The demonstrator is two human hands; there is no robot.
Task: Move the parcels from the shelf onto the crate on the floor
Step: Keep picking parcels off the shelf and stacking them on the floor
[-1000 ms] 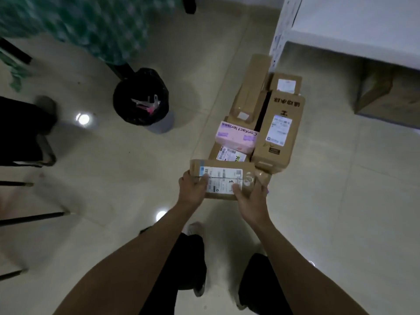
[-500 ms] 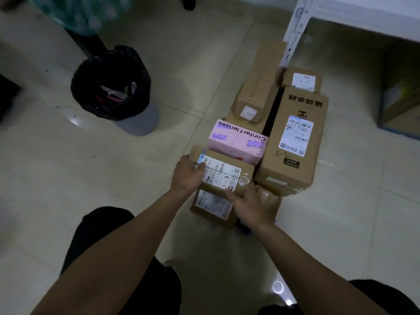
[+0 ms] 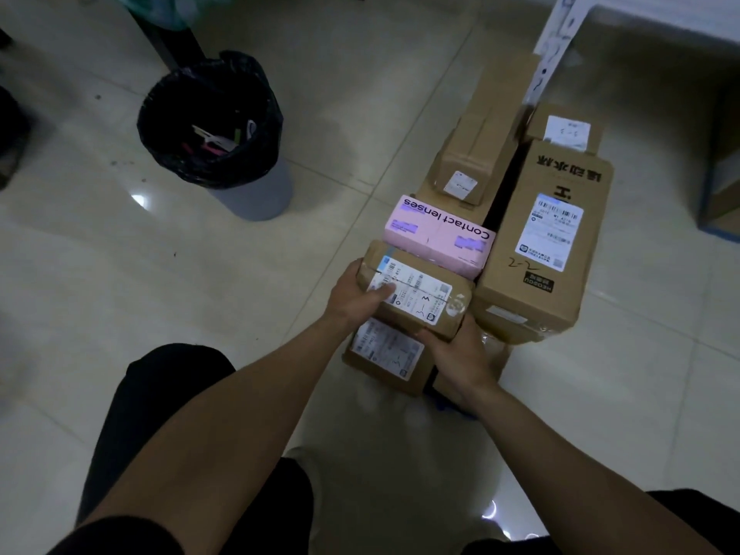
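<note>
I hold a small brown parcel (image 3: 420,298) with a white label between both hands, low over the pile on the floor. My left hand (image 3: 354,296) grips its left end, thumb on the label. My right hand (image 3: 460,354) grips its near right corner. Under it lies another labelled brown parcel (image 3: 384,354). Behind it sits a pink box marked "Contact lenses" (image 3: 436,238), and to the right a large brown box (image 3: 544,242). A long brown box (image 3: 480,138) and a small one (image 3: 564,130) lie farther back. The crate is hidden beneath the parcels.
A grey bin with a black bag (image 3: 216,130) stands on the tiled floor to the left. The white shelf's post (image 3: 554,46) rises at the upper right, with a carton (image 3: 720,194) under the shelf at the right edge. My knees fill the bottom of the view.
I have crouched closer to the pile. Both hands have lowered the small parcel from in front of the stack to just over the labelled parcel at its near end.
</note>
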